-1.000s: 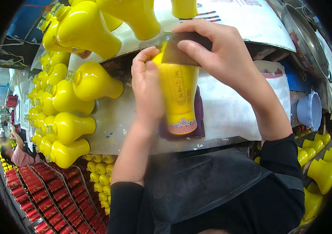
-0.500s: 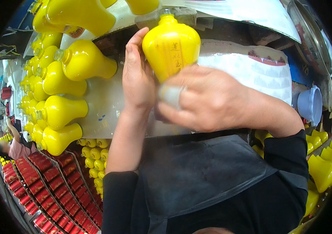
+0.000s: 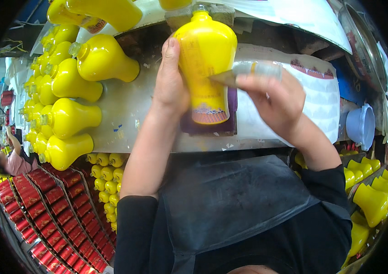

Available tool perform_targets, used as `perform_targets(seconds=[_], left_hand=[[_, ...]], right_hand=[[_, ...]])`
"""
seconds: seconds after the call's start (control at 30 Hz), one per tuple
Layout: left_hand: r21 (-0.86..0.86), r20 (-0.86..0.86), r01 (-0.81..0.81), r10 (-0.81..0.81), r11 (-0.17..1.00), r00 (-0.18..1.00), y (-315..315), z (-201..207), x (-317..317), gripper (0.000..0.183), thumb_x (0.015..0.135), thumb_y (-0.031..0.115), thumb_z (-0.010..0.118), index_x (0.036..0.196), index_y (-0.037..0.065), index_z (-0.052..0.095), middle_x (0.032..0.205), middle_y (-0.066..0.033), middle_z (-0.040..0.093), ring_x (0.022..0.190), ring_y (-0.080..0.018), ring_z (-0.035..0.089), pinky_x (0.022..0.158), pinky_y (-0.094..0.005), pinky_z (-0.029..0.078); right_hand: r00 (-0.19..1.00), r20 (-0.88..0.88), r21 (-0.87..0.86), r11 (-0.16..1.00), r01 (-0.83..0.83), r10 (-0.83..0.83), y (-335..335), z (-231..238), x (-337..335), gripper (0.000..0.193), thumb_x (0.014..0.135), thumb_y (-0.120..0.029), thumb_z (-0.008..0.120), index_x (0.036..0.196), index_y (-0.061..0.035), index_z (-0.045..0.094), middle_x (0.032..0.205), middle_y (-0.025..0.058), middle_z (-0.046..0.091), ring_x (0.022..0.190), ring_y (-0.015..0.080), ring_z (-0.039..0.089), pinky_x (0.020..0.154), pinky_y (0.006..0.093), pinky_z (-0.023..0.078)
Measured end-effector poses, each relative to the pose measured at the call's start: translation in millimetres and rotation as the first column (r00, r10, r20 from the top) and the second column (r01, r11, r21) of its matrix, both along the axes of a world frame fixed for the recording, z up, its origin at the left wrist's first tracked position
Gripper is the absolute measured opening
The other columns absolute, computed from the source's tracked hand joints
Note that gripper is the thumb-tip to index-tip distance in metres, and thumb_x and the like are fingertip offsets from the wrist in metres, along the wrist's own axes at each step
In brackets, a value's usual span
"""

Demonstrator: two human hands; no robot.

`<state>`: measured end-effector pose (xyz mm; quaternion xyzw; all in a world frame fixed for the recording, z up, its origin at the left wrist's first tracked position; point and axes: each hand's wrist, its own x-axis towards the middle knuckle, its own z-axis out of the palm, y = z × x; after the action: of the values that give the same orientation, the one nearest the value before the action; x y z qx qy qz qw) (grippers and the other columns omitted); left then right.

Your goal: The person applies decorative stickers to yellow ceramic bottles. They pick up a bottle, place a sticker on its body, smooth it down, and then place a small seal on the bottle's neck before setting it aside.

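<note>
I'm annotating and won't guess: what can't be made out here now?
Head view:
Left hand: grip partly hidden behind itself and the printed bottle.
Tool: exact shape blurred, partly covered by the right hand.
Top-centre yellow bottle: cut off by the upper edge.
Co-worker, far left: too small to tell what they handle.

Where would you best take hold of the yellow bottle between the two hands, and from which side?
Probably around its tapered lower body, from above. The yellow bottle lies with its neck pointing away and narrows below broad shoulders. The left hand is against its left side, the right hand with a flat-tipped tool at its right, leaving the lower part clearer.
</note>
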<state>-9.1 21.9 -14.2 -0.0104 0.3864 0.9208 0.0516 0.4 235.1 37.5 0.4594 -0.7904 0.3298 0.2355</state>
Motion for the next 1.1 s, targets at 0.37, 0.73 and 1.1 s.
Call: perform_targets(seconds=[0.37, 0.73, 1.1], left_hand=[[-0.829, -0.329, -0.338, 0.1, 0.446, 0.939, 8, 2, 31, 0.076, 0.111, 0.042, 0.043, 0.164, 0.002, 0.006, 0.157, -0.0186, 0.037, 0.143, -0.0298, 0.042, 0.119, -0.0394, 0.033], [-0.879, -0.176, -0.174, 0.037, 0.443, 0.984, 12, 9, 52, 0.11, 0.092, 0.02, 0.071, 0.162, -0.002, -0.011, 0.16, -0.0346, 0.026, 0.144, -0.0471, 0.039, 0.119, -0.0456, 0.035], [-0.946, -0.233, -0.23, 0.011, 0.229, 0.972, 14, 9, 53, 0.115, 0.088, 0.027, 0.076, 0.16, -0.005, -0.008, 0.161, -0.0387, 0.018, 0.148, -0.0531, 0.028, 0.122, -0.0506, 0.028]], right_hand=[[0.981, 0.032, -0.064, 0.979, 0.192, -0.19, 9, -14, 17, 0.034, 0.077, 0.005, 0.083, 0.108, -0.0061, 0.074, 0.09, 0.0132, 0.075, 0.072, 0.0247, 0.071, 0.063, 0.0322, 0.054], [0.989, 0.031, 0.008, 0.99, 0.142, -0.142, -8, 12, -9, 0.029, 0.082, -0.002, 0.082, 0.109, -0.0034, 0.071, 0.094, 0.014, 0.074, 0.075, 0.028, 0.072, 0.072, 0.0323, 0.058], [0.971, 0.051, 0.014, 0.973, 0.232, -0.232, -35, 50, -59, 0.023, 0.091, -0.007, 0.074, 0.113, -0.002, 0.072, 0.1, 0.0154, 0.075, 0.089, 0.0287, 0.075, 0.08, 0.0334, 0.059]])
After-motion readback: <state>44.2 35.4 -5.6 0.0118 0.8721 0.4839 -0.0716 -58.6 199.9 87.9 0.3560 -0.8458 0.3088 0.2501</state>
